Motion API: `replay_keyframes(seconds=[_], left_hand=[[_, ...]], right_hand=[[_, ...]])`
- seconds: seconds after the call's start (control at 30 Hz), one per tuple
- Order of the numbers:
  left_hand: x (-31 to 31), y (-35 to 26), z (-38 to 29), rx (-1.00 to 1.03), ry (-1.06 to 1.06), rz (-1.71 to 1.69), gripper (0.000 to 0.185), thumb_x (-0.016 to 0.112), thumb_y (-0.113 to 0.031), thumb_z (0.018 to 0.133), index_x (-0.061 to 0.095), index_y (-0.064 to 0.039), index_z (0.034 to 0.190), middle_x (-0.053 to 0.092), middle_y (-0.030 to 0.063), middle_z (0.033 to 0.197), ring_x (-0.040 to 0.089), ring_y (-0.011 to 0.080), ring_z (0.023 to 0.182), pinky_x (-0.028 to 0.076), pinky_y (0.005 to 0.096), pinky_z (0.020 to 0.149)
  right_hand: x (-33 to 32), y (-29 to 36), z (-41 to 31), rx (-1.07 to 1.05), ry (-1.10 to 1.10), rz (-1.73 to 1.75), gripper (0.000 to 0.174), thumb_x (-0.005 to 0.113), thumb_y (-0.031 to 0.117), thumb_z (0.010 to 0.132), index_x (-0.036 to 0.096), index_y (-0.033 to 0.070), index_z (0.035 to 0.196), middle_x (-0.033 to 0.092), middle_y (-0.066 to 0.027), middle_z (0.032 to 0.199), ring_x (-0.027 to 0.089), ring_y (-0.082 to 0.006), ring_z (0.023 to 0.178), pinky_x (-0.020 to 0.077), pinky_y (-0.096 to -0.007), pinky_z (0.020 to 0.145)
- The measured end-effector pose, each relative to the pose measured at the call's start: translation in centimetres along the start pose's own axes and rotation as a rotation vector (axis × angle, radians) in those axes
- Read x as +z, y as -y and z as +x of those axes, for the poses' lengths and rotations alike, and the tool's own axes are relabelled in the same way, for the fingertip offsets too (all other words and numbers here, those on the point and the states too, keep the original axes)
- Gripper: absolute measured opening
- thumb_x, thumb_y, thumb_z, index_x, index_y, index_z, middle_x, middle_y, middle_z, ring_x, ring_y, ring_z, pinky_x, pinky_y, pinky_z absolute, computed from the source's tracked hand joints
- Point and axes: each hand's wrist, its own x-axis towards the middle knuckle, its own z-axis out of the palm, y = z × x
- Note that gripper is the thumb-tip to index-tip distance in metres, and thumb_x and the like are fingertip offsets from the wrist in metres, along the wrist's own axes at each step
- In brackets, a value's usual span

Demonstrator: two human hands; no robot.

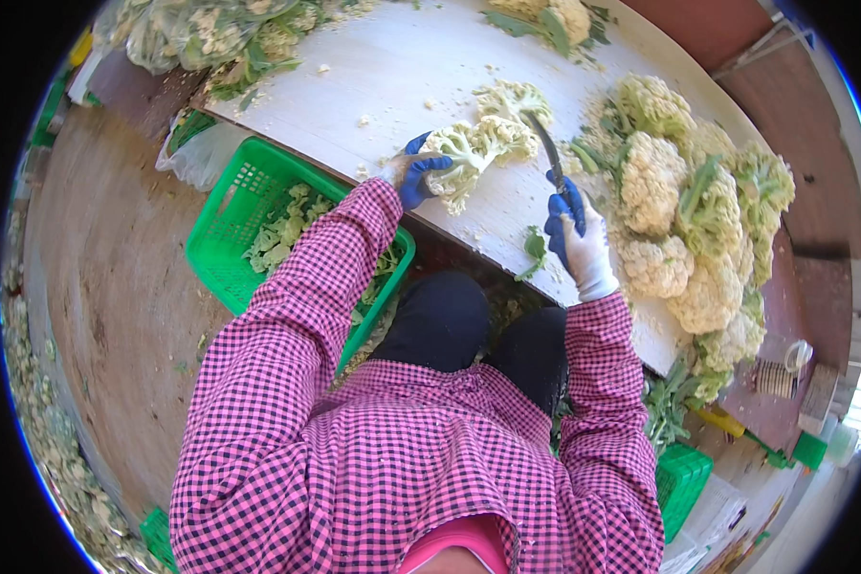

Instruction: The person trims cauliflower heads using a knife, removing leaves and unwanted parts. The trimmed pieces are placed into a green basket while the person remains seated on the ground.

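Note:
My left hand [420, 172], in a blue-coated work glove, grips a cut cauliflower piece [470, 154] near the front edge of the white table [394, 86]. The branching pale stems of that piece face up. In my right hand [577, 233], also gloved in blue and white, is a knife [544, 140] with a dark curved blade. The blade's tip reaches over another cauliflower piece [513, 100] just beyond the held one; I cannot tell whether it touches. A small green leaf [533, 251] lies left of my right hand.
Whole cauliflower heads [653, 183] are heaped at the table's right side. A green plastic basket [222, 208] with cut florets [283, 229] stands below my left arm. Bagged cauliflower [186, 32] sits at the upper left. Another head [570, 21] lies at the far edge. A second green basket [681, 488] is lower right.

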Motion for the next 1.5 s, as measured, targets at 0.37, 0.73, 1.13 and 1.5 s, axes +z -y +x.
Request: replay_keyframes(seconds=[0.37,0.73,1.13,1.5], left_hand=[[3.3,6.4,2.5,-0.180,-0.105,0.139,0.041,0.069,-0.006,0.091,0.060,-0.011,0.131,0.068,0.0084,0.120,0.068,0.0228,0.107,0.060,0.0371,0.082],[-2.3,10.5,6.1,0.393,0.155,0.611,0.046,0.063,-0.008,0.090,0.056,-0.004,0.135,0.067,0.0136,0.125,0.067,0.0296,0.112,0.055,0.0446,0.098],[4.2,6.9,-0.5,-0.033,-0.055,-0.483,0.031,0.061,-0.013,0.091,0.063,0.000,0.119,0.068,0.0166,0.115,0.066,0.0303,0.105,0.055,0.0412,0.093],[17.3,7.3,-16.2,0.049,0.365,-0.051,0.079,0.061,-0.044,0.099,0.023,-0.011,0.160,0.039,0.0142,0.157,0.044,0.0302,0.141,0.036,0.0454,0.118]], right_hand=[[-0.8,-6.7,-4.9,0.093,0.090,-0.552,0.058,0.053,0.043,0.100,0.052,0.002,0.142,0.063,-0.0282,0.127,0.060,-0.0426,0.119,0.0470,-0.0455,0.103],[5.2,-6.3,-0.4,0.395,0.068,-0.120,0.047,0.050,0.043,0.103,0.055,0.011,0.137,0.071,-0.0203,0.095,0.071,-0.0314,0.076,0.0566,-0.0427,0.071],[1.8,-2.0,-3.2,0.102,-0.193,0.390,0.061,0.074,0.037,0.092,0.052,0.005,0.139,0.065,-0.0098,0.092,0.062,-0.0189,0.075,0.0527,-0.0319,0.066],[-1.0,3.7,-14.1,0.144,-0.171,0.742,0.050,0.073,0.014,0.092,0.054,0.003,0.137,0.065,-0.0037,0.110,0.063,-0.0098,0.094,0.0522,-0.0232,0.081]])
